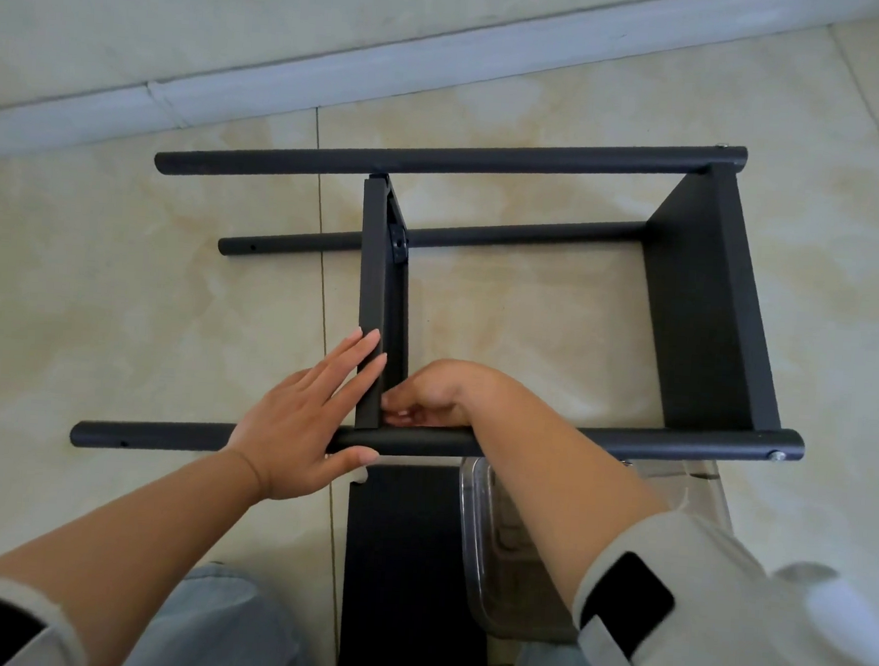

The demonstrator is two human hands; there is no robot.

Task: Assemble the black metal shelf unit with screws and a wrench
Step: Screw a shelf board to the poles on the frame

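Observation:
The black metal shelf unit lies on its side on the tiled floor. Its near tube (677,442) and far tube (437,160) run left to right, joined at the right by a fitted shelf panel (706,318). A second shelf panel (376,287) stands on edge between the tubes. My left hand (303,417) lies flat with straight fingers against this panel's left face, thumb under the near tube. My right hand (433,394) has its fingers curled at the corner where the panel meets the near tube; what they pinch is hidden. A screw head (775,456) shows at the near tube's right end.
A third tube (288,243) lies on the floor beyond the panel. A loose black panel (403,562) lies flat near my knees. A clear plastic box (495,557) sits under my right forearm. The wall's white skirting (288,81) runs along the back.

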